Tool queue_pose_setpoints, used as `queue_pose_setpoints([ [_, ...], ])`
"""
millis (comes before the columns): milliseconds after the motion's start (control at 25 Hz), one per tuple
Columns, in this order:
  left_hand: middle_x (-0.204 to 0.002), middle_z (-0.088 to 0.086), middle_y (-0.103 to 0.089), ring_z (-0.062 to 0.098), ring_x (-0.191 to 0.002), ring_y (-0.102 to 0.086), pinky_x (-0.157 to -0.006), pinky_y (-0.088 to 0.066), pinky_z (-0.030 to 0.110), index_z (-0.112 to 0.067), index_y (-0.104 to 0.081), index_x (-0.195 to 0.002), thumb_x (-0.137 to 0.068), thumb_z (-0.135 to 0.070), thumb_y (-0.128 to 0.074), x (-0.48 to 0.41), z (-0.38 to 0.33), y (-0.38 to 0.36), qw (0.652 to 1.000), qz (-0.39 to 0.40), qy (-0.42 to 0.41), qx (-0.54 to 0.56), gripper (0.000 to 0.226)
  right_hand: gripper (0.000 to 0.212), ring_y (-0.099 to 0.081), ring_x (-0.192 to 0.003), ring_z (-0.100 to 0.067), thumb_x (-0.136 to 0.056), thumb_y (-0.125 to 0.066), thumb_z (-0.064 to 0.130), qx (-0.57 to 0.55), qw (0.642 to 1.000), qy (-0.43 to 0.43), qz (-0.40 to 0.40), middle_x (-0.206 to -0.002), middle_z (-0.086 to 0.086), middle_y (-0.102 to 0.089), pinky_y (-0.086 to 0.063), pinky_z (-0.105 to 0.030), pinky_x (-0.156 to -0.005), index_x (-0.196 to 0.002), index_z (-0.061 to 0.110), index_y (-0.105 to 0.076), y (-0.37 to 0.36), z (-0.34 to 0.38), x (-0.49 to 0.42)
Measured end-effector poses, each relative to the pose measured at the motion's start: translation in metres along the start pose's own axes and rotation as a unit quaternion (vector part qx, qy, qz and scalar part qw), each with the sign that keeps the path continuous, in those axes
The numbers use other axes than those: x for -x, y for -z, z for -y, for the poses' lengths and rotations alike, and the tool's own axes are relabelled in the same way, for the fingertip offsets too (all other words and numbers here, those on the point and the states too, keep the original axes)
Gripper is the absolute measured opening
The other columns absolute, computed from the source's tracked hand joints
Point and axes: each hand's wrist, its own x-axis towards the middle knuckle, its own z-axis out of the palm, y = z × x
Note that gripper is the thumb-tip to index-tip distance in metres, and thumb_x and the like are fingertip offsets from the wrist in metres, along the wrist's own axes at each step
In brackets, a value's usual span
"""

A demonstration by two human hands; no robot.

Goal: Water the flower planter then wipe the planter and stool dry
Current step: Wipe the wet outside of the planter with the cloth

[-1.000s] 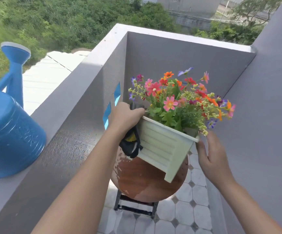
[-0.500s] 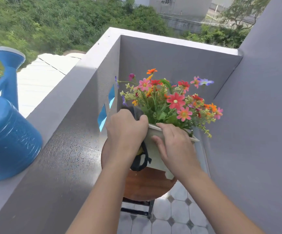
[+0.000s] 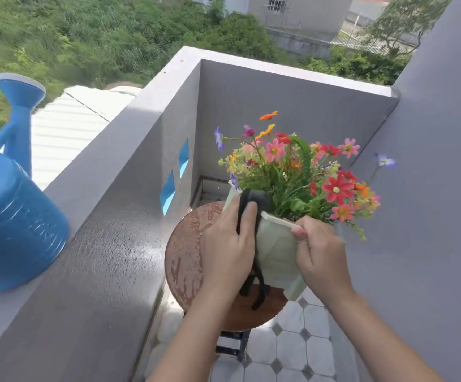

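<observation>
Head camera: a white planter (image 3: 276,252) of flowers sits tilted over the wet round stool (image 3: 188,244). The left hand (image 3: 229,252) clutches a black cloth (image 3: 251,199) against the planter. The right hand (image 3: 320,252) pinches its rim. A blue watering can (image 3: 11,221) stands on the ledge (image 3: 108,216) left of the stool.

Watering can (image 3: 14,216) partly beyond left edge.

The white slatted planter (image 3: 276,252) is over the right edge of the round brown wooden stool (image 3: 188,244). Left of the stool runs the grey parapet wall (image 3: 108,244), and the blue plastic watering can (image 3: 11,221) stands on its top. The left hand (image 3: 229,249) holds the black cloth (image 3: 251,199) on the planter's left side; the right hand (image 3: 320,252) pinches its near rim.
</observation>
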Motion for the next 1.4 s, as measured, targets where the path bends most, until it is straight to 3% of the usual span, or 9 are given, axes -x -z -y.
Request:
queue_pose_setpoints([
  [120,-0.102,0.004,-0.070,0.014,-0.095,-0.052,-0.068,-0.029,0.022,-0.022,-0.064,-0.114,-0.098,-0.038,-0.040,-0.029,0.014,-0.020,0.999,0.012,0.036,0.015,0.033,0.059,-0.028,-0.060,-0.008,-0.099,-0.018,0.044,-0.020,0.999,-0.027,-0.022,-0.063,0.008,-0.037,-0.018,-0.021,-0.057,-0.067,0.005,-0.048,0.005,-0.008,0.009],
  [320,-0.086,0.015,-0.067,0.038,-0.094,-0.056,-0.073,-0.036,0.034,-0.019,-0.059,-0.080,-0.097,-0.039,-0.041,-0.067,0.033,-0.036,0.994,0.004,0.103,-0.021,0.032,0.058,-0.029,-0.062,-0.006,-0.099,-0.018,0.045,-0.027,0.998,-0.053,-0.037,-0.063,0.018,-0.036,-0.018,-0.019,-0.057,-0.069,0.007,-0.050,0.006,-0.019,0.018],
  [400,-0.078,0.014,-0.067,0.035,-0.089,-0.058,-0.067,-0.032,0.031,-0.012,-0.063,-0.082,-0.096,-0.035,-0.048,-0.044,0.027,-0.033,0.999,-0.003,0.053,-0.011,0.031,0.055,-0.028,-0.063,-0.004,-0.099,-0.018,0.046,-0.026,0.997,-0.062,-0.046,-0.064,0.022,-0.035,-0.018,-0.018,-0.057,-0.072,0.010,-0.050,0.007,-0.022,0.017],
  [600,-0.118,0.006,-0.067,0.010,-0.111,-0.053,-0.085,-0.033,0.002,-0.013,-0.062,-0.124,-0.089,-0.025,-0.058,-0.010,0.026,-0.026,0.991,0.009,-0.132,0.018,0.037,0.047,-0.030,-0.062,-0.003,-0.099,-0.017,0.047,-0.048,0.995,-0.063,-0.060,-0.063,0.022,-0.037,-0.025,-0.014,-0.057,-0.075,0.020,-0.047,0.007,-0.025,0.022],
  [800,-0.074,0.017,-0.062,0.039,-0.085,-0.055,-0.068,-0.036,0.037,-0.008,-0.057,-0.073,-0.095,-0.036,-0.047,-0.048,0.070,-0.027,0.994,-0.046,0.086,-0.057,0.037,0.064,-0.031,-0.063,-0.004,-0.100,-0.019,0.041,-0.041,0.997,-0.033,-0.054,-0.067,0.014,-0.044,-0.026,-0.011,-0.059,-0.065,-0.001,-0.051,0.005,-0.019,0.027],
  [920,-0.093,0.012,-0.067,0.035,-0.095,-0.058,-0.075,-0.042,0.038,-0.014,-0.065,-0.102,-0.096,-0.044,-0.038,-0.020,0.077,-0.015,0.972,-0.056,0.176,-0.143,0.041,0.061,-0.026,-0.062,-0.003,-0.100,-0.019,0.040,-0.030,0.998,-0.016,-0.052,-0.063,0.020,-0.036,-0.020,-0.015,-0.057,-0.064,0.001,-0.047,0.004,-0.014,0.026],
  [1000,-0.088,0.007,-0.069,0.029,-0.090,-0.061,-0.072,-0.040,0.035,-0.024,-0.066,-0.110,-0.096,-0.045,-0.039,0.008,0.063,-0.013,0.985,-0.067,0.120,-0.106,0.037,0.064,-0.031,-0.060,-0.010,-0.100,-0.018,0.042,-0.029,0.998,-0.022,-0.045,-0.060,0.011,-0.047,-0.018,-0.018,-0.056,-0.064,-0.001,-0.049,0.001,-0.016,0.026],
  [1160,-0.105,0.012,-0.072,0.017,-0.096,-0.057,-0.077,-0.035,0.020,-0.007,-0.068,-0.110,-0.093,-0.030,-0.052,0.004,0.035,-0.023,0.997,-0.059,-0.036,-0.019,0.033,0.067,-0.036,-0.061,-0.015,-0.100,-0.018,0.044,-0.037,0.999,-0.019,-0.024,-0.057,-0.010,-0.050,-0.019,-0.019,-0.055,-0.066,-0.002,-0.051,0.003,-0.021,0.027],
  [1400,-0.073,0.016,-0.063,0.037,-0.080,-0.055,-0.067,-0.034,0.037,-0.011,-0.051,-0.068,-0.096,-0.030,-0.047,-0.041,0.067,-0.019,0.991,-0.066,0.094,-0.066,0.034,0.064,-0.031,-0.058,-0.011,-0.099,-0.019,0.046,-0.049,0.997,-0.039,-0.034,-0.056,-0.001,-0.041,-0.028,-0.011,-0.055,-0.065,0.001,-0.049,0.003,-0.015,0.031],
])
